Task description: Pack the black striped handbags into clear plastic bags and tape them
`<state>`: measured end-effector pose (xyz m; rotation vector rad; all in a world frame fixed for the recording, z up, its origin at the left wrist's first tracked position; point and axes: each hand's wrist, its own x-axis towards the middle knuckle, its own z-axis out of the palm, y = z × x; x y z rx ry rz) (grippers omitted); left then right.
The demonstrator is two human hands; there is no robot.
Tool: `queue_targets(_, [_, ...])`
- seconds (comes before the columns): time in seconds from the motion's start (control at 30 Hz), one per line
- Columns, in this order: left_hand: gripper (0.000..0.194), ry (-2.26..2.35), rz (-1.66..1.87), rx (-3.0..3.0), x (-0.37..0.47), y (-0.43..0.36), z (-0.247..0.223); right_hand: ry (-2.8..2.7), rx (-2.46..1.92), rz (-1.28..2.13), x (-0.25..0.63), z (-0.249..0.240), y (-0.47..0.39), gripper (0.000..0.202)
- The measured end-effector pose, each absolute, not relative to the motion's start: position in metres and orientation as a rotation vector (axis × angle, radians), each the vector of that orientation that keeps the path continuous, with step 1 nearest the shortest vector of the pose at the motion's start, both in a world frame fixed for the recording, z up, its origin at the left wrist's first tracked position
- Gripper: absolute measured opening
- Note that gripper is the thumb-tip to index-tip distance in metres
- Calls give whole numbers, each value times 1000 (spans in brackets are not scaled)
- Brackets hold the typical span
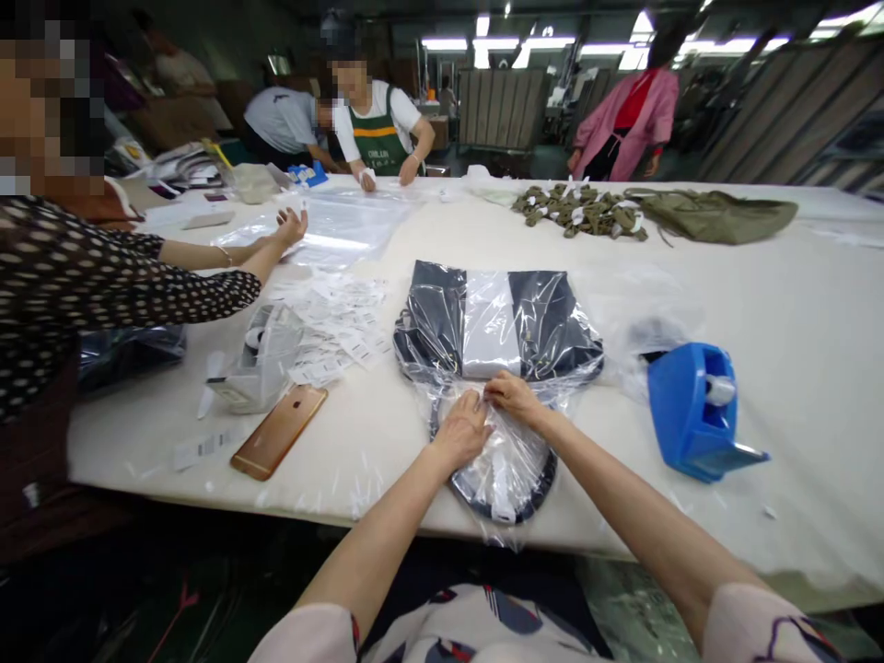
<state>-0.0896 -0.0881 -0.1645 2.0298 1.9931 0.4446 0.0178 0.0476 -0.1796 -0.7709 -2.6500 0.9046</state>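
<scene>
A black bag (436,308) lies flat in front of me inside a clear plastic bag (515,451), with a pale band (492,322) across its middle. Its dark looped strap (542,488) curves toward the table's near edge, and a white tag (503,493) shows within the loop. My left hand (464,430) rests on the plastic just below the black bag, fingers bent and gripping the film. Close beside it, my right hand (515,398) pinches the same plastic between thumb and fingers. The fingertips of both hands nearly meet.
A blue tape dispenser (691,410) stands at right; a clear one (259,354) sits left, by scattered labels (338,322) and a gold phone (280,431). A co-worker's arms (241,258) reach in from the left. Olive straps (580,210) and an olive bag (725,216) lie farther back.
</scene>
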Motion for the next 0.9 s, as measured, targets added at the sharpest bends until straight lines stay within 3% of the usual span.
queue_targets(0.6, [66,1910,452,1931,-106,-98,-169,-2684,-844,840,7,-196,45,17])
queue_targets(0.9, [49,1872,429,2044,-114,-92,-193,-2718,-763,913,8,-200,53,20])
